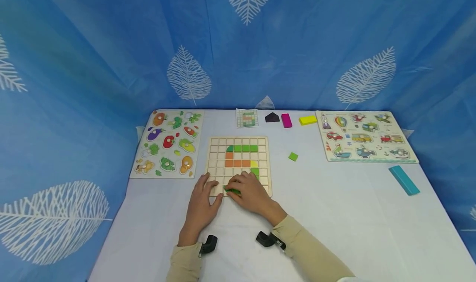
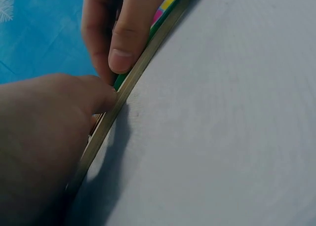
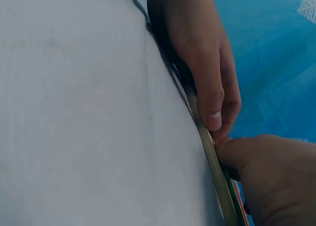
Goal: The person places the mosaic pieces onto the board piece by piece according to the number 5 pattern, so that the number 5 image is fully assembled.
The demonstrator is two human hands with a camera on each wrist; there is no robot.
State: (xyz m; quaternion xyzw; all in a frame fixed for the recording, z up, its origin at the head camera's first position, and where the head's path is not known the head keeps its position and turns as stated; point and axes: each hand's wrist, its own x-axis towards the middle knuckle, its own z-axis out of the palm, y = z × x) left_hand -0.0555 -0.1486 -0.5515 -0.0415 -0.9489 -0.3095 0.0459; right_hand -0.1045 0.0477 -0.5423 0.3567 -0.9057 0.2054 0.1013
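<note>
A wooden grid board (image 1: 215,164) lies on the white table, with green, orange and yellow pieces (image 1: 243,163) set in several of its squares. My right hand (image 1: 250,191) pinches a green piece (image 1: 232,190) at the board's near row; the fingers partly cover it. At the near left corner, my left hand (image 1: 202,203) rests on the board with its fingers spread and its thumb at the near edge. In the left wrist view, the right hand's thumb and fingers (image 2: 126,43) press close to the left thumb, over the board's edge (image 2: 111,115).
A loose green square (image 1: 293,156) lies right of the board. Behind it are a pattern card (image 1: 247,118) and dark, magenta and yellow blocks (image 1: 308,120). A vegetable puzzle (image 1: 167,145) is left, a vehicle puzzle (image 1: 366,137) right, near a teal block (image 1: 404,180).
</note>
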